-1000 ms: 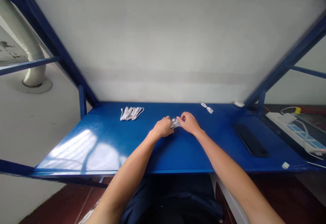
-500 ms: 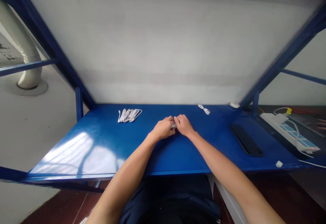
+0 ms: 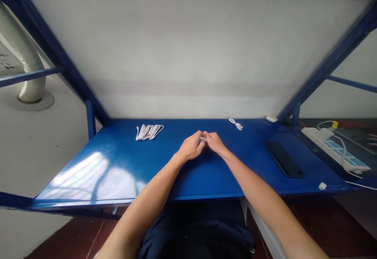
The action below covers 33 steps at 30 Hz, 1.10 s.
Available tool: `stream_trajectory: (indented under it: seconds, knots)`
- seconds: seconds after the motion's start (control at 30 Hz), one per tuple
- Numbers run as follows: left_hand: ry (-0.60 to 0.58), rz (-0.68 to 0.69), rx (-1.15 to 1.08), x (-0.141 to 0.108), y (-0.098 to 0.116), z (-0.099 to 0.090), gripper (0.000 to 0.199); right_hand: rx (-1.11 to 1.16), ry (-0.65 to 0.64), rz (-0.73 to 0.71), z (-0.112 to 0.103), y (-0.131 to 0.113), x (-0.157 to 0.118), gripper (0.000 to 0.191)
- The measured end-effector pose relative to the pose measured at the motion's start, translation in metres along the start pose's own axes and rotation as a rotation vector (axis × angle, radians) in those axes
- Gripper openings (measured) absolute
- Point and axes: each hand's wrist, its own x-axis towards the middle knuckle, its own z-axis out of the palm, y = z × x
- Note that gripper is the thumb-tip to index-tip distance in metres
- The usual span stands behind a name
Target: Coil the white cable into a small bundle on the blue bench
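Cable bundle mostly hidden between both hands

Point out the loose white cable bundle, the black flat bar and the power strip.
white cable bundle [image 3: 149, 131], head view, middle of the loops.
black flat bar [image 3: 284, 163], head view, middle of its top face.
power strip [image 3: 335, 149], head view, its white casing.
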Motion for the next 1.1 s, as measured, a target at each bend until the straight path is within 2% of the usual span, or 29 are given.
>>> stream_trajectory:
  seconds: [0.1, 0.27, 0.4, 0.6, 0.8, 0.9, 1.0, 1.1]
  knots:
    - [0.04, -0.03, -0.028, 0.0, 0.001, 0.004, 0.02, -0.019, 0.053, -0.018, 0.0, -0.005, -0.002, 0.047]
    - [0.185, -0.02, -0.021, -0.001, -0.001, 0.01, 0.024, -0.036, 0.088, -0.019, 0.0, -0.013, -0.005, 0.048]
    - [0.19, -0.001, 0.018, -0.003, -0.002, 0.012, 0.022, -0.083, 0.102, 0.008, 0.001, -0.015, -0.007, 0.047]
    - [0.203, -0.238, 0.102, 0.002, 0.001, 0.016, 0.024, -0.086, 0.044, -0.019, 0.0, -0.017, -0.01, 0.046]
    - [0.226, -0.138, 0.057, 0.006, -0.005, 0.02, 0.025, -0.15, 0.169, -0.067, 0.0, -0.015, -0.01, 0.045]
    - [0.145, -0.192, 0.156, 0.007, -0.001, 0.021, 0.031, -0.162, 0.157, -0.082, -0.003, -0.013, -0.008, 0.048]
    - [-0.003, -0.253, 0.275, 0.009, 0.005, 0.02, 0.041, -0.163, 0.108, -0.106, -0.01, -0.009, -0.004, 0.049]
    - [-0.146, -0.196, 0.271, 0.009, 0.008, 0.018, 0.047, -0.119, 0.038, -0.106, -0.019, -0.004, -0.001, 0.04]
